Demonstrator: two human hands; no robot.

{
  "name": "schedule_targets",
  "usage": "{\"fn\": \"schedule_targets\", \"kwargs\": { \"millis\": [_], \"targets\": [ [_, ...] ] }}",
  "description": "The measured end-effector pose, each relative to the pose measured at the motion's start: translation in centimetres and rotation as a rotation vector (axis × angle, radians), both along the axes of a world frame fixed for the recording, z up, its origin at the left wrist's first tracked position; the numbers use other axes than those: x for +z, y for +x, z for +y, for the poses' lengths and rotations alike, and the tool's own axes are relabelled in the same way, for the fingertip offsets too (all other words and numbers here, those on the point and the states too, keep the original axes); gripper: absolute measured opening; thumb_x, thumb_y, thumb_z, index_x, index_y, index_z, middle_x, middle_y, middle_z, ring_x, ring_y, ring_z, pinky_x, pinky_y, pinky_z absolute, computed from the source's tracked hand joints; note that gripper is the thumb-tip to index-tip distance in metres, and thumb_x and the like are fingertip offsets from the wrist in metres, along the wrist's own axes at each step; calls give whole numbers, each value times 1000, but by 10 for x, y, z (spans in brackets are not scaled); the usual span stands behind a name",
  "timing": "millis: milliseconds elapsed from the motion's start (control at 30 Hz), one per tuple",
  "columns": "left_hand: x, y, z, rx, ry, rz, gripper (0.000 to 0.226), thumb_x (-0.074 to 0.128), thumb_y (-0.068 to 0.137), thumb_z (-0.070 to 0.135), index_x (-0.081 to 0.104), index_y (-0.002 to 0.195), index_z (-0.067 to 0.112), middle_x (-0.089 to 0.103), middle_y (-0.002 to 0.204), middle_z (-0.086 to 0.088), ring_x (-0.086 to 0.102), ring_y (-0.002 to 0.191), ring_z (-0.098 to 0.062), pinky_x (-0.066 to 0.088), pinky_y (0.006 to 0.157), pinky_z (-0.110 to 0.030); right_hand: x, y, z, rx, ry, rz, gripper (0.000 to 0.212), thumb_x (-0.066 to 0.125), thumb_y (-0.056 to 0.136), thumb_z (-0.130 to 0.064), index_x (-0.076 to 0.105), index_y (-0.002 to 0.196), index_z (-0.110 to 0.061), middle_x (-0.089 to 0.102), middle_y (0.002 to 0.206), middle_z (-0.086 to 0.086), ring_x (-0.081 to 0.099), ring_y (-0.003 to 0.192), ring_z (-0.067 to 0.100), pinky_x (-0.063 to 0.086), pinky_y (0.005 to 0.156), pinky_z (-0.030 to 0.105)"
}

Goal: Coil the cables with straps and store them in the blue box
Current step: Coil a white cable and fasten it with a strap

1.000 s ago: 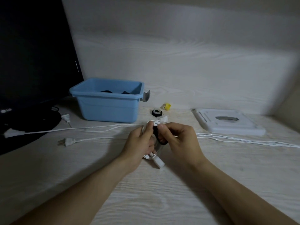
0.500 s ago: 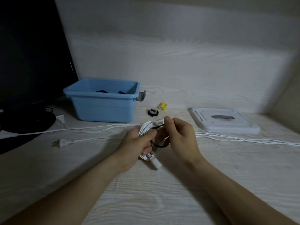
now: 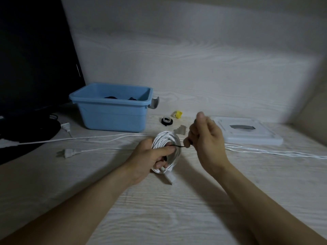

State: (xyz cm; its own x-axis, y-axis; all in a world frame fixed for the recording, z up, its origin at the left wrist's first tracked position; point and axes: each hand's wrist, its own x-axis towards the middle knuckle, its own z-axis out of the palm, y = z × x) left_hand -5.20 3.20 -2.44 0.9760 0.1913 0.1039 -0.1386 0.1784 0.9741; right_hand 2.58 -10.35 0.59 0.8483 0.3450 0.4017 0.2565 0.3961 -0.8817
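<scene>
From my feed, the left hand [image 3: 150, 157] has its grip curled tight around a coil of white cable [image 3: 167, 151], holding the loops bunched together just above the desk [image 3: 177, 209]. The coil's white plug end [image 3: 170, 179] hangs from the bottom of the bundle, near the desk surface. A thin black strap [image 3: 177, 146] runs from under the left thumb across the gap to the right hand [image 3: 206, 138], whose fingers are curled and pinching the strap's far end — the line between the two hands looks taut.

The blue box [image 3: 113, 111] sits behind and to the left of the hands, well apart from the coil, with dark bundled items [image 3: 110, 97] showing just over its rim; I cannot tell what they are exactly. Right of the box lie a small black roll [image 3: 166, 120] and a yellow piece [image 3: 177, 114], close to one another. A flat white lid-like panel [image 3: 247, 132] rests on the desk to the right.

Loose white cables [image 3: 99, 137] stretch across the desk behind the hands — one ends in a two-prong plug [image 3: 68, 152] on the left, another plug [image 3: 65, 126] lies nearer the dark monitor [image 3: 35, 59] at the far left.
</scene>
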Motion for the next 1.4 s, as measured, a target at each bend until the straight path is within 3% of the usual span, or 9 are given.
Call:
{"fn": "schedule_targets", "kwargs": {
  "millis": [100,200,367,600,733,933,1133,1267,1400],
  "targets": [
    [0,1,0,-11,5,1,9,63,83,-8,63,84,1,50,57,-1,36,43,-6,23,40,-19,-8,-2,1,40,-266,-202,13,62,96,-11,50,92,-11,50,66,-12,45,57,5,42,58,26],
    [-1,2,3,-44,34,-4,14,64,71,0,61,85,3,45,60,-1,35,46,-6,25,39,-19,-10,-1,-3,85,-521,-467,25,72,86,-7,56,104,-16,59,79,-18,55,69,0,44,67,16],
    [-4,3,7,-46,63,14,15,65,67,0,59,80,1,46,59,-4,36,43,-9,27,39,-20,5,1,-19,223,-642,-649,34,74,75,9,64,106,-2,66,95,-8,63,77,-6,47,68,8],
    [-3,3,3,29,61,42,23,61,76,-2,44,69,11,27,50,0,26,40,-12,36,45,-22,-1,10,-14,-23,-725,-925,21,74,80,-1,75,94,-17,73,93,-4,69,81,7,51,70,13],
    [-4,4,0,97,82,64,31,50,89,-9,42,68,11,30,45,5,26,40,-11,26,53,-32,0,7,-16,-73,-754,-844,13,76,79,-5,75,85,-16,71,79,-12,65,72,-5,43,66,5],
    [2,4,0,22,-127,91,15,49,93,8,52,78,8,34,53,-1,35,44,-10,27,43,-22,-7,-7,-3,-163,-748,-624,7,75,77,-10,74,76,-18,66,63,-11,56,51,-3,37,53,7],
    [8,-2,-2,-168,-222,87,42,44,83,22,53,116,-2,49,103,-21,45,94,-30,36,87,-42,-7,-5,-4,-219,-747,-344,10,77,73,-12,75,68,-20,70,60,-8,63,53,0,47,55,15],
    [8,-1,-3,-138,-34,83,31,31,104,7,48,122,-12,54,78,-14,58,66,-19,50,62,-29,-3,2,-10,-142,-796,-244,8,76,83,-15,78,76,-16,70,59,-6,52,44,1,42,49,17],
    [9,-4,0,-135,27,90,30,33,105,8,51,120,-10,64,75,-7,64,67,-17,53,65,-27,0,1,-15,8,-770,-142,9,71,90,-12,78,84,-10,63,56,2,40,39,6,34,42,17]
  ]
}}
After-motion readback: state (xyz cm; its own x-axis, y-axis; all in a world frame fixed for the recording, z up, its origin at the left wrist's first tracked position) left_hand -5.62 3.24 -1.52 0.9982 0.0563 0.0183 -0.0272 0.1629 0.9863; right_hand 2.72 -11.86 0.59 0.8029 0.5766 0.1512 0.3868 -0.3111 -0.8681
